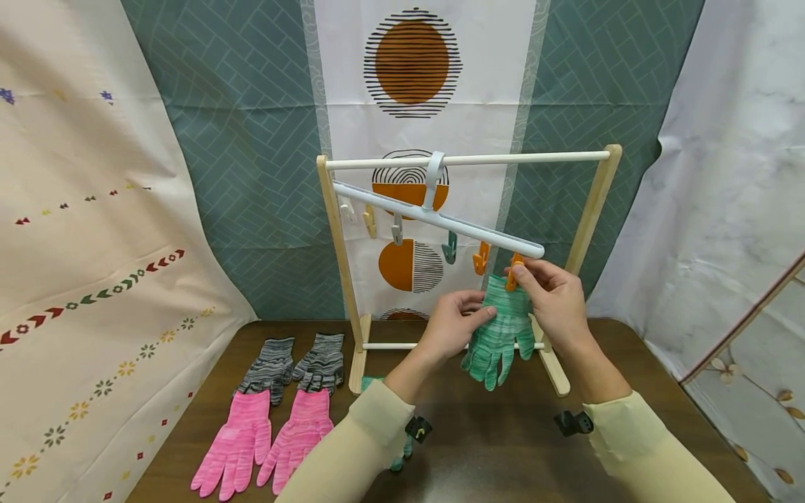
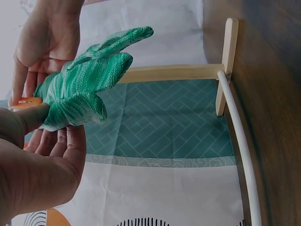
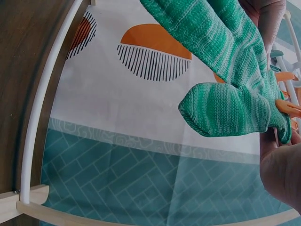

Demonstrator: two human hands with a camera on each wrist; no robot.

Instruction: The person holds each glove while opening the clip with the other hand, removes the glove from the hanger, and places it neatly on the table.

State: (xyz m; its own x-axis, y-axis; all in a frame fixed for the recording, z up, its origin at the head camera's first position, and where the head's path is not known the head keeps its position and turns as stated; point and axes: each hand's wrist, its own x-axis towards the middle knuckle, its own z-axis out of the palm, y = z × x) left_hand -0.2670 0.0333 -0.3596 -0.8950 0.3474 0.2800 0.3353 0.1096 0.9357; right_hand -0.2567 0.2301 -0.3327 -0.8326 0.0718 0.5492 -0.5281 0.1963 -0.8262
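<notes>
A green knitted glove (image 1: 501, 335) hangs fingers down under the low right end of a pale hanger (image 1: 465, 227). My right hand (image 1: 556, 297) pinches the orange clip (image 1: 514, 274) at the glove's cuff; that clip (image 3: 288, 108) also shows in the right wrist view. With thumb and fingers, my left hand (image 1: 454, 323) holds the glove's left edge near the cuff. In the left wrist view, the left thumb lies against the green glove (image 2: 89, 77), its other fingers behind.
The tilted hanger hooks over the white bar of a wooden rack (image 1: 592, 209). More clips, including another orange clip (image 1: 481, 258) and a dark green clip (image 1: 449, 248), dangle from it. Pink gloves (image 1: 235, 440) and grey gloves (image 1: 270, 367) lie at left; another green glove (image 1: 402, 454) is partly hidden under my left arm.
</notes>
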